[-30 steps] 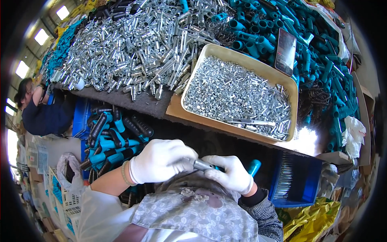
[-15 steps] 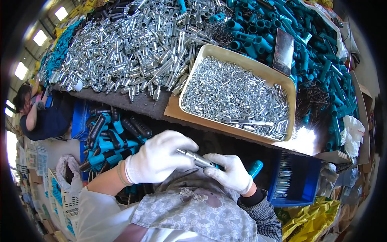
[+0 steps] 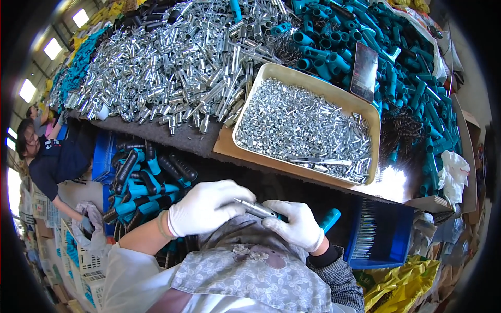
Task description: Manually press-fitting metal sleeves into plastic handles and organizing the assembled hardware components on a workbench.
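Note:
My right hand (image 3: pixel 296 225), in a white glove, is wrapped round a metal-barrelled tool with a teal handle (image 3: pixel 257 208). A rounded teal end (image 3: pixel 330 219) shows beyond that hand and looks like part of the same tool. The slim metal tip points left, toward my left hand (image 3: pixel 206 209), also white-gloved. Its fingers curl above the tip and its thumb lies below, closed about the front of the tool. Where exactly the left fingertips touch is partly hidden. Both hands are held over my patterned apron (image 3: pixel 250 281), in front of the bench.
A cream tray (image 3: pixel 374 151) of small metal pieces sits at the bench edge. Behind lie heaped metal fittings (image 3: pixel 156 73), teal tubes (image 3: pixel 417 104) and a phone (image 3: pixel 364 73). Teal-and-black handles (image 3: pixel 135 177) fill the left side; a blue bin (image 3: pixel 389 235) stands right. A co-worker (image 3: pixel 52 156) is far left.
My left hand, blurred before, has shifted slightly right and down and now appears still at the tool's tip. The co-worker has leaned and reached a hand down to a bag.

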`<state>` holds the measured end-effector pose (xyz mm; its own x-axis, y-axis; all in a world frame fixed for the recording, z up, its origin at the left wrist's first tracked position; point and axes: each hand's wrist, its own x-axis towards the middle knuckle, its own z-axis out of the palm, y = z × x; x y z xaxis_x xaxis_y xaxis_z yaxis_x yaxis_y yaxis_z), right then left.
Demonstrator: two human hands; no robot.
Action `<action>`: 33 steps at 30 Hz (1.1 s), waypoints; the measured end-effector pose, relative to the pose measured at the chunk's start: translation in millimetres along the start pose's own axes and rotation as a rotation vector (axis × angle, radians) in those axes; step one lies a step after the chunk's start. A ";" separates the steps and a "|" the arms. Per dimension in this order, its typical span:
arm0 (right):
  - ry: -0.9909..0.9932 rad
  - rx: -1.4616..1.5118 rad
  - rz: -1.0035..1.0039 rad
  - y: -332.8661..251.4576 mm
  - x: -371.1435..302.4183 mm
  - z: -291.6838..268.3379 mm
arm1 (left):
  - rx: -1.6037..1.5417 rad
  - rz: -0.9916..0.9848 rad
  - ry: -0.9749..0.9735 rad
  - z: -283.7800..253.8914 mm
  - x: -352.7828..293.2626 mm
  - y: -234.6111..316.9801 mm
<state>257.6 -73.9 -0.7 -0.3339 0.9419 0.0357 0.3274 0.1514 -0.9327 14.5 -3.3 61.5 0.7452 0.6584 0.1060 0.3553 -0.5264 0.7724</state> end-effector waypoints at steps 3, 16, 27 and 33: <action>-0.004 -0.030 -0.010 -0.8 -0.4 -1.2 | 0.328 0.403 0.107 1.0 -1.9 1.1; -0.041 0.180 0.002 -8.1 -8.5 -13.9 | 0.107 0.487 0.125 8.5 0.5 7.3; 0.773 1.466 0.097 24.0 -1.8 7.9 | -0.076 0.064 0.095 22.3 -51.5 -34.1; 0.485 0.516 0.549 393.1 21.8 107.8 | 0.258 0.007 -0.223 71.8 -14.7 -40.0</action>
<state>283.7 -26.2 -405.2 0.2015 0.8827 -0.4246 -0.1458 -0.4016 -0.9041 29.9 -30.5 -15.9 0.8428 0.5359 -0.0508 0.4598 -0.6678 0.5854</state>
